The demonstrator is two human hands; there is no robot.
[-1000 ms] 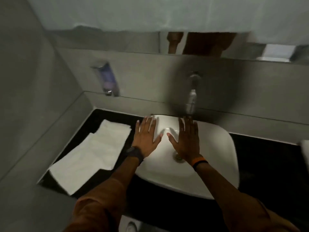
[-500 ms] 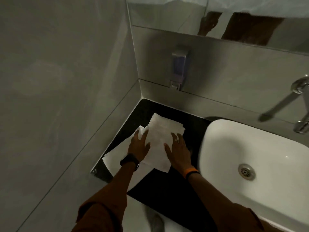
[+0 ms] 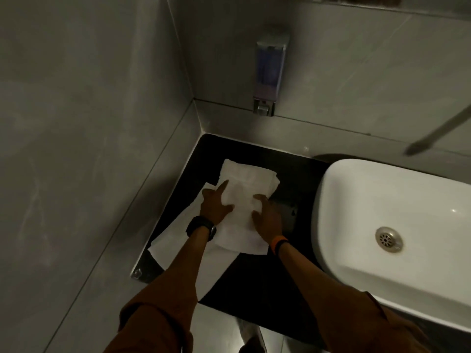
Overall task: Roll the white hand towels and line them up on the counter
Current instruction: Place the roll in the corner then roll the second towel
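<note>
Two white hand towels lie overlapped on the black counter [image 3: 254, 276] in the left corner. The upper towel [image 3: 244, 184] is creased and thicker at its far end. The lower towel [image 3: 173, 243] lies flat beneath it and reaches toward the counter's front left edge. My left hand [image 3: 215, 203] rests on the upper towel's left side with its fingers spread and the index finger stretched out. My right hand [image 3: 266, 216] is on the towel's right side, its fingers curled onto the cloth. A black watch is on my left wrist and an orange band on my right.
A white basin [image 3: 369, 194] with a metal drain [image 3: 388, 239] fills the counter to the right. A soap dispenser [image 3: 270, 75] hangs on the back wall above the corner. Grey walls close in the left and back. The faucet [image 3: 438, 131] shows blurred at upper right.
My hands moved from the basin to the towels on the left, and my view turned with them. The upper towel is now more bunched, and my right fingers have curled onto it.
</note>
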